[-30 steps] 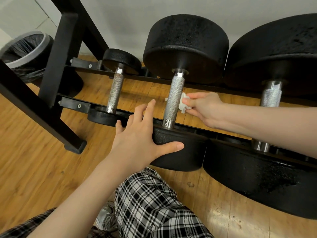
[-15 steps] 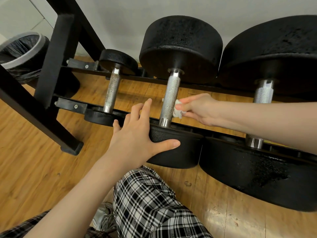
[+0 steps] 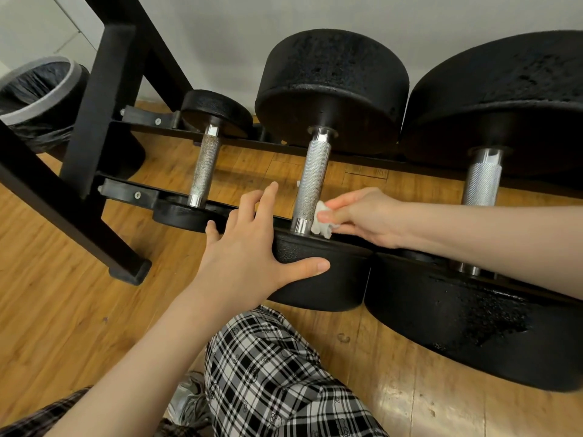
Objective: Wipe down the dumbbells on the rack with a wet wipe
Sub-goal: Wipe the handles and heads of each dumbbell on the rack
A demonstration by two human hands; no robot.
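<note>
- A gym or weights room: black dumbbells (image 3: 318,171) of rising size lie across a black steel rack (image 3: 94,99).
- Wood-plank floor (image 3: 63,304); lined bin (image 3: 34,99) at upper left.

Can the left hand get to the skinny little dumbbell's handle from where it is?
Probably yes. The left hand rests on the middle dumbbell's near head, and the small dumbbell's handle sits just to its left, bare, with nothing between them. The right hand with the wipe is on the other side.

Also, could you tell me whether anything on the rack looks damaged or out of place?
Yes: the near head of the largest dumbbell, at the right, has a rough, pitted patch where the black coating looks worn. The other dumbbells sit straight on the rack.
</note>
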